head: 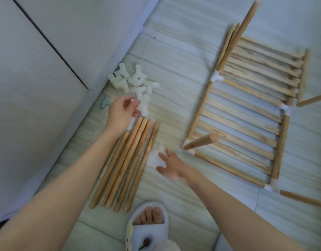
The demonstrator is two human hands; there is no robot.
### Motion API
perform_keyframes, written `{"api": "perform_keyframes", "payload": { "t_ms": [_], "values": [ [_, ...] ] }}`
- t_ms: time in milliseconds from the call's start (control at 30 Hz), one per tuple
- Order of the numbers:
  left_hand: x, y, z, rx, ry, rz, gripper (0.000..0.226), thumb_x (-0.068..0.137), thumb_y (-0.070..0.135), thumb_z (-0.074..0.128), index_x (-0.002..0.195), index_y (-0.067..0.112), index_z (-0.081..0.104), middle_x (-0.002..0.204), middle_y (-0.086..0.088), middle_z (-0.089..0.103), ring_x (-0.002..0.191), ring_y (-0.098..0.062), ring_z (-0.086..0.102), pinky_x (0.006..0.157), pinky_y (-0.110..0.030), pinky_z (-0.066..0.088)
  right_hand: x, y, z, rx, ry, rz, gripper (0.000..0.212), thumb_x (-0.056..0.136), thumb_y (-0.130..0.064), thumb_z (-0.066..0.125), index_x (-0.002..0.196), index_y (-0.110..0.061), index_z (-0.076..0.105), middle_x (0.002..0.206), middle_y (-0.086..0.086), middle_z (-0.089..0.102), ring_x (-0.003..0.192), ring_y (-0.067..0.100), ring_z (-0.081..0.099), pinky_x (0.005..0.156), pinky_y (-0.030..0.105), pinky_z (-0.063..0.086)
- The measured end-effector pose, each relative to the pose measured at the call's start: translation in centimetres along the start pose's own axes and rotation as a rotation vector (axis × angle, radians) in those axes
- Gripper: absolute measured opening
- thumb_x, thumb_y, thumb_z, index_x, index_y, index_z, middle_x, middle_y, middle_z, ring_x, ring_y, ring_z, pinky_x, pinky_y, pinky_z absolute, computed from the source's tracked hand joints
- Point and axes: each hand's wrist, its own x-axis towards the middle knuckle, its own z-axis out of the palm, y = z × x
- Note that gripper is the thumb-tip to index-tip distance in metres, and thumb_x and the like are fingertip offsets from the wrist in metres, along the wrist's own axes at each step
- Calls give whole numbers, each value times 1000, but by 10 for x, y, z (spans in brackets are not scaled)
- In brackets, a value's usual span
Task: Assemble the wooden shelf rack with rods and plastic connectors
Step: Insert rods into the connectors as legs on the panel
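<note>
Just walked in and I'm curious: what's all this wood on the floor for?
A person is building a slatted wooden rack on the tiled floor. The left hand picks a white plastic connector from the pile, above the loose rods. The right hand, fingers spread, reaches toward another connector.

Pale tiled floor (183, 57) with faint wood-grain streaks. Grey wall panel (32, 73) along the left, dark seam running diagonally across it. White open-toe slipper (138, 230) at bottom centre, small charm on its strap.
</note>
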Motion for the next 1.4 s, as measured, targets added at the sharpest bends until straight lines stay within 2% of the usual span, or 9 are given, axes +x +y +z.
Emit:
{"api": "perform_keyframes", "payload": {
  "t_ms": [133, 267, 400, 500, 633, 833, 1133, 1267, 1400],
  "values": [
    [-59, 30, -3, -131, -76, -51, 7, 93, 10, 54, 101, 9, 54, 81, -3, 65, 60, -1, 63, 55, -15, 50, -49, 9, -11, 136, -27, 49, 52, 98, -40, 40, 145, -20, 33, 152, 1, 30, 138, 22, 30, 109, 30, 25],
    [-100, 77, -6, -244, -148, -53, 16, 91, 3, 55, 106, 6, 55, 89, -7, 65, 66, -5, 66, 60, -13, 51, -117, 15, -43, 139, 31, 61, 33, 96, -34, 43, 120, -19, 59, 103, 1, 60, 96, 18, 57, 77, 24, 44],
    [-130, 129, -1, -88, -244, 90, 30, 85, -2, 62, 113, 6, 60, 108, -8, 62, 96, -21, 60, 79, -16, 51, -191, 4, -98, 61, 268, 0, 31, 96, -26, 43, 118, -14, 61, 108, 8, 65, 89, 21, 59, 76, 29, 47],
    [-151, 164, 5, -69, -248, 163, 24, 82, -1, 66, 104, 11, 62, 105, -15, 65, 96, -28, 59, 91, -35, 47, -238, -6, -123, 360, 499, -139, 28, 95, -20, 48, 120, -12, 59, 102, 5, 64, 89, 16, 60, 81, 30, 50],
    [-176, 193, 12, -75, -227, 344, 26, 80, 4, 69, 84, 28, 61, 86, 6, 67, 81, -9, 62, 79, -22, 47, -278, -12, -108, 756, 485, -288, 35, 93, -20, 57, 126, -12, 54, 115, 7, 62, 100, 16, 63, 83, 27, 54],
    [-205, 211, 14, -98, -165, 468, 26, 79, 12, 72, 83, 36, 63, 81, 15, 68, 79, 0, 62, 68, -5, 43, -302, -24, -92, 809, 583, -463, 28, 87, -2, 61, 115, -5, 58, 100, 6, 60, 79, 11, 62, 75, 22, 52],
    [-210, 234, -4, -85, -292, 576, 24, 92, 25, 56, 91, 47, 65, 99, 20, 65, 90, 0, 61, 77, -12, 47, -301, -28, -105, 916, 810, -524, 8, 95, -8, 50, 101, -5, 55, 82, 9, 64, 62, 11, 53, 57, 21, 41],
    [-202, 239, -1, -37, -427, 580, 25, 89, 15, 60, 96, 39, 65, 105, 12, 66, 87, -1, 63, 70, -10, 48, -291, -20, -108, 971, 780, -544, 12, 97, -12, 46, 91, -9, 56, 73, 10, 60, 58, 11, 47, 56, 21, 42],
    [-194, 227, 16, 25, -438, 559, 26, 84, 15, 67, 93, 39, 63, 94, 15, 69, 88, -5, 64, 78, -20, 49, -277, -9, -111, 1029, 724, -503, 18, 98, -18, 45, 86, -11, 58, 69, 7, 57, 57, 11, 45, 56, 21, 40]
  ]
}}
